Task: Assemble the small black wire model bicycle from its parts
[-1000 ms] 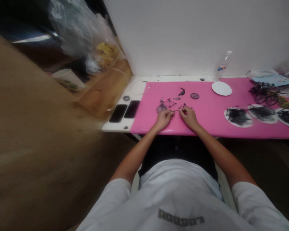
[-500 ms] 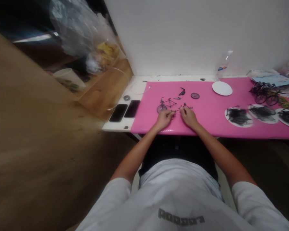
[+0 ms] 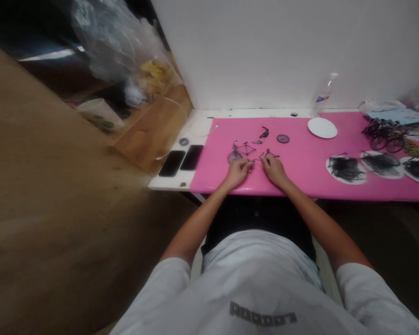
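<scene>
Both my hands rest on a pink mat point(image 3: 300, 186) near its front edge. My left hand point(image 3: 238, 171) and my right hand point(image 3: 274, 169) each pinch one end of a small thin dark part point(image 3: 256, 160) held between them. Just beyond my left hand lies a tiny black bicycle frame with one wheel point(image 3: 240, 152). Beside my right fingertips lie more small dark parts point(image 3: 270, 153). A loose small wheel point(image 3: 282, 138) and a curved black piece point(image 3: 264, 134) lie farther back.
Two dark phones point(image 3: 180, 160) lie on the white table edge at the left. A white round plate point(image 3: 322, 127) and a clear bottle point(image 3: 324, 95) stand at the back. Three plates of black parts point(image 3: 380, 165) and finished little bicycles point(image 3: 384, 132) sit at the right.
</scene>
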Motion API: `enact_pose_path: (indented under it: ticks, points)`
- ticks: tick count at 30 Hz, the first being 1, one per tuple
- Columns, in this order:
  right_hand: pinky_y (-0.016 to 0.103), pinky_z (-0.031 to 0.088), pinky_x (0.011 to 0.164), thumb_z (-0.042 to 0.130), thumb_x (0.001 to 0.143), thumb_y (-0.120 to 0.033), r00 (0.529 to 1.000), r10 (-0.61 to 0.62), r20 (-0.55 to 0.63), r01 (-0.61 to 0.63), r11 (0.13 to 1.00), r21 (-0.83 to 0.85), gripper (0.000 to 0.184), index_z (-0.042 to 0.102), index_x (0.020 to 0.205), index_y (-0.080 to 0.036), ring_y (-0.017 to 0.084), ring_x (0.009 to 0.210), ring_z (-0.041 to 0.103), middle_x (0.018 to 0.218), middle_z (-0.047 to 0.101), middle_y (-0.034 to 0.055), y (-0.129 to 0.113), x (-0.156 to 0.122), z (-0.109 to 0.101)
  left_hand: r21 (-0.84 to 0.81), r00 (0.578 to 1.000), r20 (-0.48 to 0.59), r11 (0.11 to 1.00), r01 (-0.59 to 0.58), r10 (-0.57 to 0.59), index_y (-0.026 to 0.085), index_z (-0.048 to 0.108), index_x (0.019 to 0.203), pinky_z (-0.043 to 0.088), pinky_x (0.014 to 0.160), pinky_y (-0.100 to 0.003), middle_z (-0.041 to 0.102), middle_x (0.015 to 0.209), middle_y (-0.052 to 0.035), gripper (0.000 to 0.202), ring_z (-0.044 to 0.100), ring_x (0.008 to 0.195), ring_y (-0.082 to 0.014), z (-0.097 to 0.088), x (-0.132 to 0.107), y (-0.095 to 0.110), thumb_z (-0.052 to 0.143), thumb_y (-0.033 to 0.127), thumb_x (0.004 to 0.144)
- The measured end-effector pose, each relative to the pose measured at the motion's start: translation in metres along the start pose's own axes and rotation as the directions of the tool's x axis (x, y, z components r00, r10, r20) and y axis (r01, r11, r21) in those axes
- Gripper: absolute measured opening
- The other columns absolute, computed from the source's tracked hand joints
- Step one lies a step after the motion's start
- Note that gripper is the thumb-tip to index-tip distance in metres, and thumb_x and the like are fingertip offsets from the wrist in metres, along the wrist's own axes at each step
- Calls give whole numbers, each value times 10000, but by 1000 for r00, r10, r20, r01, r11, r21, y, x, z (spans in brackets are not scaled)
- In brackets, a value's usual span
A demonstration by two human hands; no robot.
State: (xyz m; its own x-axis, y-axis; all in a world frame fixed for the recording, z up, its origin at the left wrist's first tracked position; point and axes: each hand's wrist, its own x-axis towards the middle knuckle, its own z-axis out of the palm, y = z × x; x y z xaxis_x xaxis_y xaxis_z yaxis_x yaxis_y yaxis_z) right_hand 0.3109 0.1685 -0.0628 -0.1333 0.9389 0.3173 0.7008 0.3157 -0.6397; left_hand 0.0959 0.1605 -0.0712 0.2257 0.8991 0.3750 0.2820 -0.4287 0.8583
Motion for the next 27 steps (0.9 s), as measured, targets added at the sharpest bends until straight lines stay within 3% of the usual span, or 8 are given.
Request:
enact_pose_path:
  ticks: [6, 13, 17, 21, 27]
  points:
    - [357, 454, 752, 406, 1138, -578, 1000, 18, 4, -18, 1000, 23, 419, 559, 906, -264, 275, 827, 661, 897, 737, 93, -3, -2, -1, -47, 1000, -19, 999, -4, 3, 178, 694, 722, 641, 956, -427, 807, 854, -83, 369, 731, 757, -194, 2, 0, 3, 617, 312, 1056]
    - [398, 506, 821, 562, 1037, -467, 1000, -13, 5, 13, 994, 104, 226, 578, 1109, -253, 277, 912, 701, 1109, 767, 113, -3, -4, 0, -14, 1000, -22, 1000, -3, 3, 180, 709, 734, 635, 1001, -456, 794, 822, -79, 366, 765, 827, -222, 1, 1, 0, 605, 290, 1067]
    - [403, 495, 816, 517, 1070, -519, 1000, -22, 17, 20, 994, 103, 262, 554, 1080, -260, 286, 921, 693, 1083, 760, 115, -1, -4, 0, -7, 1000, -21, 1000, -20, 20, 185, 715, 731, 628, 1020, -460, 774, 779, -70, 382, 778, 896, -240, 1, 1, -3, 616, 339, 1067]
    - [387, 461, 779, 468, 1089, -553, 1000, -12, 8, 11, 996, 93, 309, 507, 960, -275, 274, 844, 647, 928, 720, 84, 0, -2, 0, 4, 1000, -7, 1000, 13, -13, 183, 729, 748, 633, 1007, -444, 778, 791, -74, 376, 772, 912, -242, 1, 1, -3, 612, 344, 1068]
    - [407, 453, 799, 412, 1071, -577, 999, -37, -14, 38, 994, 105, 335, 465, 915, -285, 283, 840, 614, 898, 677, 85, 4, 1, 5, -32, 999, 9, 999, 36, -36, 159, 761, 825, 640, 870, -400, 781, 815, -84, 340, 745, 788, -224, 1, 0, 1, 629, 356, 1069]
